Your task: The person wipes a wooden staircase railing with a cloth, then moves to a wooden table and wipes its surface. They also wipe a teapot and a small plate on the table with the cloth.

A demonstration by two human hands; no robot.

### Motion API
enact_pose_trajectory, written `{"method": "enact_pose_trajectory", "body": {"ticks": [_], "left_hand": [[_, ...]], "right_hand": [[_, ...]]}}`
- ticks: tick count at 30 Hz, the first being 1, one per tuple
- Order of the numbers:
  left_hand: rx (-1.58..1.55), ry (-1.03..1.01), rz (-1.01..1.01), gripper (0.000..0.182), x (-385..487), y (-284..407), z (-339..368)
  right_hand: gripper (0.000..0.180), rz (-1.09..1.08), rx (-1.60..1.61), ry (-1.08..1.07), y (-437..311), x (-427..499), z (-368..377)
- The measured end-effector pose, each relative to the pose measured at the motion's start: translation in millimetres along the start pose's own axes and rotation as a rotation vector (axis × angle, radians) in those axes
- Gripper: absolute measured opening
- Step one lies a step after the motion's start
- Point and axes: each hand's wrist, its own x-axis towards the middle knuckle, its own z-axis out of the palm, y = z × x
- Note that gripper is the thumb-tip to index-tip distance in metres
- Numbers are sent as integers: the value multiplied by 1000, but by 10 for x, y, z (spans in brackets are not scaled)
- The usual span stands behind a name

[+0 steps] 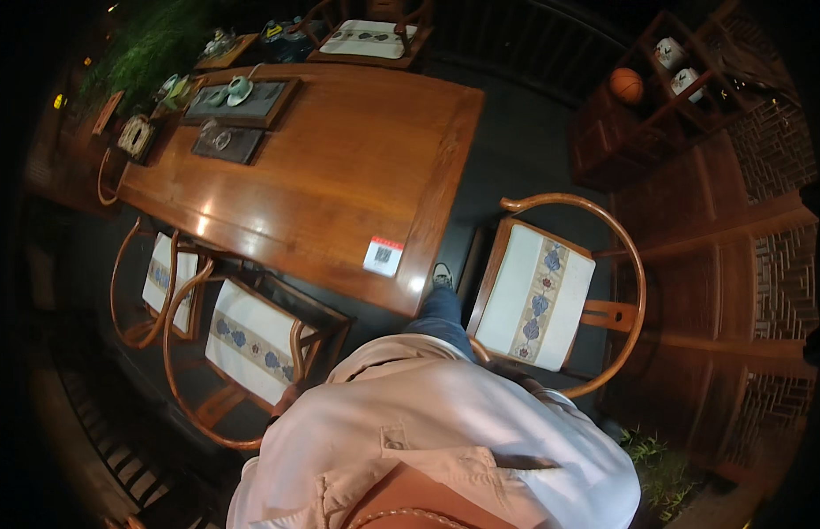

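Observation:
At the left of my body, my left hand (289, 399) shows dimly beside the arm of a round-backed wooden chair (178, 370) with a white patterned cushion (251, 340). My right hand (516, 376), dark and partly hidden by my sleeve, is by the front arm end of another round-backed chair (631, 264). Whether either hand grips a chair cannot be told. Before me stands a long wooden table (330, 165). A card with a printed code (383, 256) lies near its closest corner.
A tea tray (278, 114) with a teapot (239, 86), a dark mat (251, 153) and a tissue box (136, 137) are at the table's far left. A cabinet (592, 135) with a basketball (626, 85) stands at the upper right. Bamboo-like plants (658, 473) are low right.

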Motion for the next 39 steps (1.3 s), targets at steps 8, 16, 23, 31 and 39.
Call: {"method": "enact_pose_trajectory", "body": {"ticks": [8, 16, 23, 31, 39], "left_hand": [[-17, -51, -9, 81, 429, 1503, -292], [-118, -71, -107, 79, 294, 2059, -183], [-233, -100, -139, 78, 361, 2283, 78], [-56, -118, 81, 69, 267, 2682, 55], [-44, -40, 94, 42, 884, 2699, -143]], "right_hand": [[41, -323, -24, -299, 153, 759, -2071], [87, 19, -302, 45, -1038, 1946, -4185], [99, 146, 38, -50, -1177, 2278, -4545], [98, 157, -267, 15, -1020, 2560, -4390], [57, 199, -467, -20, -863, 2545, -4143]]}}
